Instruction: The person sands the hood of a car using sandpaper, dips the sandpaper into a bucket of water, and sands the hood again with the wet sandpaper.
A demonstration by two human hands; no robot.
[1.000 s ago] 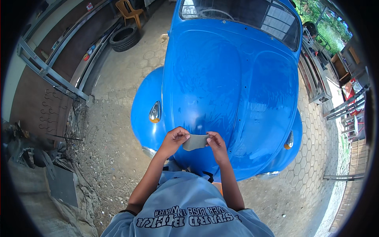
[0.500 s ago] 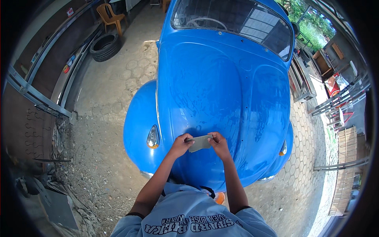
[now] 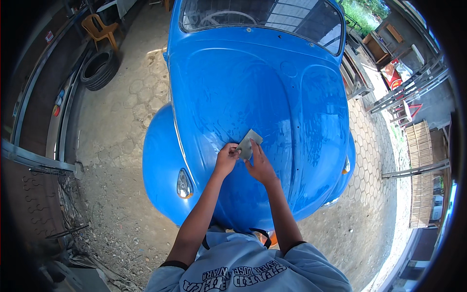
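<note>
A blue car (image 3: 253, 97) fills the middle of the view, nose toward the person, its rounded hood (image 3: 258, 112) glossy and streaked with reflections. The windshield (image 3: 262, 19) is seen at the top, with a steering wheel faintly visible behind it. A paved yard of hexagonal stones (image 3: 121, 112) is spread around the car. At the upper left, a black tire (image 3: 98, 68) is laid on the ground by the wall, and a tan plastic chair (image 3: 99, 29) is stood just behind it. A round headlight (image 3: 183, 184) is set in the left fender, near the person's left forearm.

Down on the lower part of the hood, a small grey sheet (image 3: 249, 144), like a piece of sandpaper, is held between both hands. The left hand (image 3: 226, 159) is closed on its lower left edge, thumb and fingers pinched. The right hand (image 3: 260, 168) is pressed to its lower right side, fingers extended up along it. The hands are brought close together, almost touching. Whether the sheet lies flat on the paint cannot be told.
</note>
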